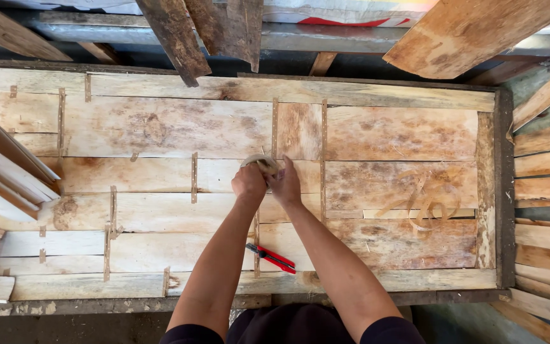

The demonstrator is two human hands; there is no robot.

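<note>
My left hand (248,183) and my right hand (286,183) meet at the middle of a large sheet of joined thin wood veneer pieces (160,127) lying on a workbench. Together they grip a roll of brown paper tape (261,163), held just above a seam between veneer strips. Short strips of the same tape (193,177) bridge many seams across the sheet. A red-handled cutter (271,257) lies on the veneer between my forearms, nearer to me.
Curled loose tape (429,205) lies on the right part of the sheet. Veneer strips are stacked at the left edge (1,172) and at the right (545,185). Rough wooden boards (173,35) lean overhead at the back. A dark frame (503,191) borders the bench.
</note>
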